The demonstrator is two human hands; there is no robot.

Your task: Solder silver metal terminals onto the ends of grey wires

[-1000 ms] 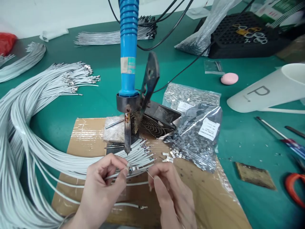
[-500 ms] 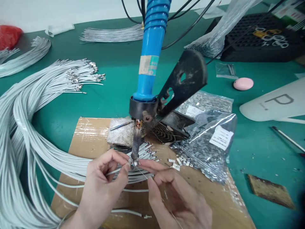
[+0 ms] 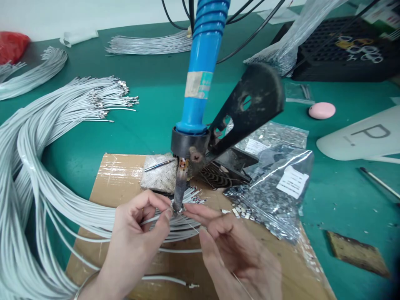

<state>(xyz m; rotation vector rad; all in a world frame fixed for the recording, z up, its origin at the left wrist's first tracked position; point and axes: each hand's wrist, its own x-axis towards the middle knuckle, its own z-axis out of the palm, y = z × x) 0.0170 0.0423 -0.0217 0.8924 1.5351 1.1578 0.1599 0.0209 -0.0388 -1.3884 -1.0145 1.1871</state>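
Observation:
My left hand [image 3: 137, 237] is closed in a pinch on a white cable [image 3: 153, 219], its end beside the hot tip of a mounted soldering iron [image 3: 203, 62]. The iron's blue handle stands upright in a black clamp, with its dark barrel [image 3: 180, 191] pointing down between my hands. Just right of the tip, my right hand [image 3: 237, 250] pinches a thin solder wire [image 3: 194, 227] between thumb and fingers. Its index fingertip reaches a tiny metal piece [image 3: 179, 211] under the tip, mostly hidden by the iron. Whether that finger touches the piece I cannot tell.
A cardboard sheet [image 3: 121, 171] lies under the work. Bundled white cables [image 3: 40, 187] fill the left side. Small metal pieces [image 3: 243, 211] spill from a plastic bag [image 3: 268, 187] at right. A black bracket [image 3: 250, 100] slants over a small fan [image 3: 215, 177]. Further right lies a white cup [image 3: 359, 133].
The tiny metal piece is now more covered by the iron tip. My right hand has shifted slightly right and up, and the view has moved a little; both hands keep their pinch.

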